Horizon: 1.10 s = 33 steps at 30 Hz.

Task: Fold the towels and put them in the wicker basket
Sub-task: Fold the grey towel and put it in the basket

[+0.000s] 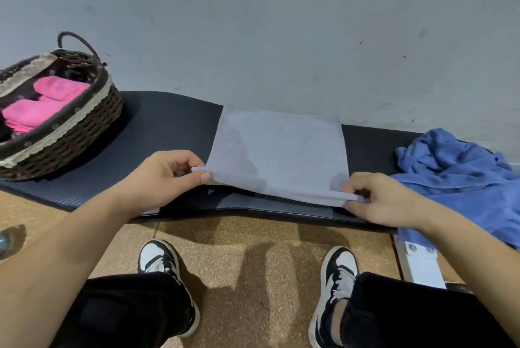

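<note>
Pinching the grey towel's near corners, left hand and right hand grip above bare mat edge.

A plain indoor room: scuffed grey wall, speckled tan floor, black-padded bench.

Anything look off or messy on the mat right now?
Only the blue towel: it lies crumpled at the mat's right end, spilling over the near edge. The grey towel looks square.

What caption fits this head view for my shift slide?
Both hands, left hand and right hand, pinch the grey towel by its near corners on the black mat; wicker basket holds pink towels.
</note>
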Each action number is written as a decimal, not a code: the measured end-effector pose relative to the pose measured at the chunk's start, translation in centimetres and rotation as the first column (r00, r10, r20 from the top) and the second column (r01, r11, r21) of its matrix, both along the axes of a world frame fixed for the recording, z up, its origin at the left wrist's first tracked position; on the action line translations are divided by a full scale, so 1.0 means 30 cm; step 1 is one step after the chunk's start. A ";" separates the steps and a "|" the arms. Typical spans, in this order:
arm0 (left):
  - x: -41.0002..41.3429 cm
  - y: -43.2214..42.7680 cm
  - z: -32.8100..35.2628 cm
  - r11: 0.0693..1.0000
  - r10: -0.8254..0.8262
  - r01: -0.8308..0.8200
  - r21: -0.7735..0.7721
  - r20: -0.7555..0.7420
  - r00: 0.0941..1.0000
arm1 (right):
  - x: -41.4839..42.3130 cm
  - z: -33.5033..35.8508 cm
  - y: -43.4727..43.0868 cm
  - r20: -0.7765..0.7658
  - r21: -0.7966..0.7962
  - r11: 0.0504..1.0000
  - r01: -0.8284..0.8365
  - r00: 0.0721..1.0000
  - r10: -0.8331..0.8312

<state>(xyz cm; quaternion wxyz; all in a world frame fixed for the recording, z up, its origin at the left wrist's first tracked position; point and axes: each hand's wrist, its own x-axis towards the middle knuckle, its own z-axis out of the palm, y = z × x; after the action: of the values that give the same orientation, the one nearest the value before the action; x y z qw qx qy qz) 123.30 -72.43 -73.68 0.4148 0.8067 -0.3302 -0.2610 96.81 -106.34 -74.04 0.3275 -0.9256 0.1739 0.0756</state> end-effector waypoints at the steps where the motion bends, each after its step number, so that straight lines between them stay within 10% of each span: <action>1: -0.001 -0.004 0.005 1.000 0.006 -0.006 -0.021 -0.019 1.000 | -0.013 0.015 -0.018 -0.017 0.078 0.996 0.033 0.999 -0.032; 13: -0.050 -0.076 0.069 0.999 0.028 -0.033 -0.032 -0.144 0.989 | -0.045 0.107 -0.118 -0.186 0.477 0.868 0.137 0.981 -0.052; 23: 0.065 -0.230 0.048 0.967 0.253 -0.253 0.025 -0.023 0.967 | 0.173 0.015 -0.177 -0.028 0.639 0.660 0.395 0.870 -0.493; 33: 0.152 -0.304 -0.074 0.913 0.312 -0.331 0.239 0.114 0.943 | 0.334 -0.089 -0.182 -0.003 0.339 0.749 0.569 0.797 -0.604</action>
<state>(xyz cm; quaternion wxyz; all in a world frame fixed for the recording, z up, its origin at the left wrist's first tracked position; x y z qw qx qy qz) 127.87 -81.55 -75.90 0.3324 0.9057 -0.1715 -0.1996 106.82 -111.80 -76.72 0.4902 -0.7600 0.4233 -0.0535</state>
